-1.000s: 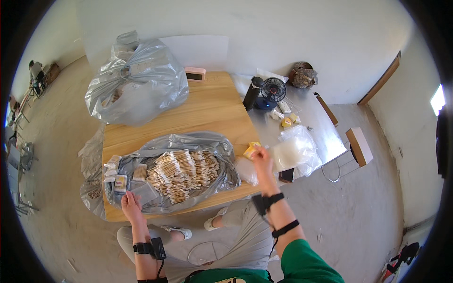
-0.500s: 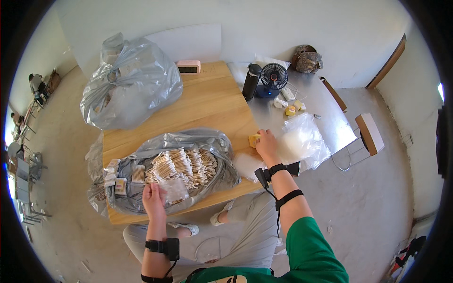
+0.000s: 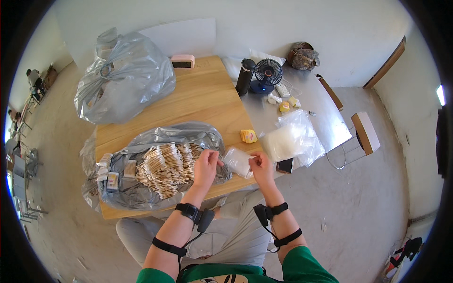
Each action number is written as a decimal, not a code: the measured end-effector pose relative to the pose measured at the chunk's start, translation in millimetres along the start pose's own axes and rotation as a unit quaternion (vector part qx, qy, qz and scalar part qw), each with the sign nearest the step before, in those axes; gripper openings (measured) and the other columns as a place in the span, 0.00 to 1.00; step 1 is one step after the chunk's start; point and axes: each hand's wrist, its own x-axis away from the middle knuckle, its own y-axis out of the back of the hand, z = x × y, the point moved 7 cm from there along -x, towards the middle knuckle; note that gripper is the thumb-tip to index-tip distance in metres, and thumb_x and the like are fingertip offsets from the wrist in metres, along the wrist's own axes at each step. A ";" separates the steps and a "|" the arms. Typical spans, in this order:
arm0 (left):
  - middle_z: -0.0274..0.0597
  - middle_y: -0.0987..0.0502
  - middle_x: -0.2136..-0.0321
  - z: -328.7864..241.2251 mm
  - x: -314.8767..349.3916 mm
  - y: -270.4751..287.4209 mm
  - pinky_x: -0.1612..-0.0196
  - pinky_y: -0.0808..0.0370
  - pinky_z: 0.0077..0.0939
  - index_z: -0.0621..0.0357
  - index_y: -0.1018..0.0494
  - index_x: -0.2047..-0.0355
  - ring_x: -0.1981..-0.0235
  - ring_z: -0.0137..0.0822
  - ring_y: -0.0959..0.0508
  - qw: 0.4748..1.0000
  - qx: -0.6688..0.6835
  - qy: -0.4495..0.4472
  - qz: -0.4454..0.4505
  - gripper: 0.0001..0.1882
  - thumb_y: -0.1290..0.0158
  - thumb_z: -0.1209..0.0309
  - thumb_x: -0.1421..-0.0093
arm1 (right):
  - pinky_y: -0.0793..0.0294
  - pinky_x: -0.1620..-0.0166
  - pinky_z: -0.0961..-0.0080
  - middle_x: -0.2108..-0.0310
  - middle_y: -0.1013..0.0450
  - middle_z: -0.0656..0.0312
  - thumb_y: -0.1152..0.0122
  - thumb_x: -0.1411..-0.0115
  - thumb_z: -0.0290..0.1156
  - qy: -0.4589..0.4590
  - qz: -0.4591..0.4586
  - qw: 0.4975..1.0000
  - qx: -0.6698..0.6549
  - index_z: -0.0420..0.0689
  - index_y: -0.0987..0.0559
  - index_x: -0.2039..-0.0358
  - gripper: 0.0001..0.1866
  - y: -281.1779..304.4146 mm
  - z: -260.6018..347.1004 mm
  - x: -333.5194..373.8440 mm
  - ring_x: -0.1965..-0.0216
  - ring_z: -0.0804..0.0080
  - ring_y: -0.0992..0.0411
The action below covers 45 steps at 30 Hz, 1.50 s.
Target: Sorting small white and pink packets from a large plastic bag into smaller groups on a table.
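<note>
Crinkly clear plastic pouch (image 3: 237, 162) pinched between left hand (image 3: 205, 168) and right hand (image 3: 261, 168), both grips grasping it, at wooden surface (image 3: 188, 108) edge, beside grey film bag (image 3: 155, 170) of pale sticks.

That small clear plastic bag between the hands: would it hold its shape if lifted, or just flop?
The small clear bag would probably flop: it looks thin and crinkled, sagging between the left hand and right hand. It seems light, apparently empty. Its glossy film might be a bit slippery.

Small clear bag (image 3: 238, 162) contents too small to tell
</note>
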 end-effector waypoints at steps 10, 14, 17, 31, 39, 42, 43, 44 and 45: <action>0.37 0.27 0.83 31.1 72.5 142.0 0.78 0.36 0.19 0.62 0.33 0.67 0.82 0.24 0.31 0.984 -0.002 0.095 -0.153 0.09 0.56 0.67 0.37 | 0.43 0.44 0.56 0.48 0.37 0.51 0.42 0.50 0.33 0.204 -0.084 0.823 0.524 0.42 0.30 0.53 0.23 -37.2 57.1 11.2 0.45 0.54 0.42; 0.39 0.27 0.81 48.8 89.5 217.9 0.73 0.33 0.22 0.62 0.33 0.67 0.80 0.27 0.28 0.955 -0.072 0.071 -0.278 0.10 0.54 0.67 0.37 | 0.50 0.40 0.54 0.42 0.43 0.51 0.48 0.45 0.35 0.254 0.032 0.803 0.539 0.43 0.35 0.46 0.26 -75.8 45.7 15.8 0.39 0.54 0.49; 0.45 0.26 0.71 51.4 99.8 285.0 0.65 0.31 0.30 0.63 0.32 0.66 0.69 0.37 0.26 0.906 -0.243 0.041 -0.344 0.07 0.51 0.72 0.42 | 0.54 0.39 0.53 0.40 0.46 0.52 0.53 0.43 0.36 0.245 0.079 0.785 0.564 0.45 0.37 0.43 0.26 -90.4 15.9 14.1 0.38 0.55 0.50; 0.49 0.30 0.61 108.6 89.3 358.5 0.57 0.32 0.41 0.56 0.34 0.59 0.57 0.48 0.30 0.795 -0.528 0.176 -0.242 0.18 0.48 0.72 0.52 | 0.48 0.40 0.58 0.47 0.39 0.48 0.50 0.46 0.25 0.254 0.021 0.859 0.444 0.38 0.35 0.49 0.22 -90.3 35.5 14.4 0.41 0.51 0.46; 0.50 0.23 0.69 69.8 107.2 311.7 0.61 0.28 0.37 0.61 0.32 0.59 0.65 0.47 0.23 0.945 -0.121 0.090 -0.290 0.15 0.49 0.71 0.46 | 0.31 0.57 0.69 0.59 0.30 0.51 0.47 0.43 0.26 0.292 0.097 0.929 0.208 0.37 0.29 0.58 0.13 -177.3 123.4 87.9 0.62 0.59 0.31; 0.43 0.23 0.68 49.1 106.0 259.3 0.66 0.26 0.28 0.62 0.32 0.55 0.70 0.34 0.23 0.981 0.068 0.136 -0.120 0.20 0.45 0.67 0.46 | 0.30 0.62 0.74 0.61 0.30 0.54 0.46 0.42 0.28 0.198 0.197 0.960 0.007 0.38 0.29 0.58 0.12 -235.5 117.1 94.6 0.63 0.70 0.31; 0.43 0.23 0.68 37.4 108.9 249.0 0.68 0.26 0.26 0.63 0.32 0.55 0.71 0.31 0.24 0.986 0.039 0.144 -0.073 0.20 0.45 0.66 0.46 | 0.30 0.62 0.74 0.61 0.30 0.54 0.46 0.42 0.28 0.202 0.203 0.958 0.005 0.38 0.29 0.58 0.12 -248.7 122.9 99.8 0.63 0.70 0.31; 0.42 0.24 0.69 31.4 111.6 239.9 0.70 0.26 0.24 0.64 0.33 0.55 0.71 0.29 0.24 0.988 0.010 0.151 -0.025 0.20 0.45 0.66 0.45 | 0.30 0.65 0.77 0.62 0.30 0.56 0.45 0.42 0.28 0.098 0.245 0.962 -0.073 0.37 0.29 0.57 0.13 -264.1 116.6 102.6 0.65 0.74 0.32; 0.42 0.24 0.69 32.1 116.0 239.1 0.70 0.26 0.24 0.64 0.33 0.55 0.71 0.29 0.24 0.988 0.008 0.150 -0.033 0.20 0.45 0.66 0.45 | 0.30 0.68 0.80 0.63 0.29 0.57 0.45 0.42 0.28 -0.007 0.284 0.947 -0.148 0.37 0.30 0.56 0.15 -277.8 109.9 107.7 0.66 0.77 0.32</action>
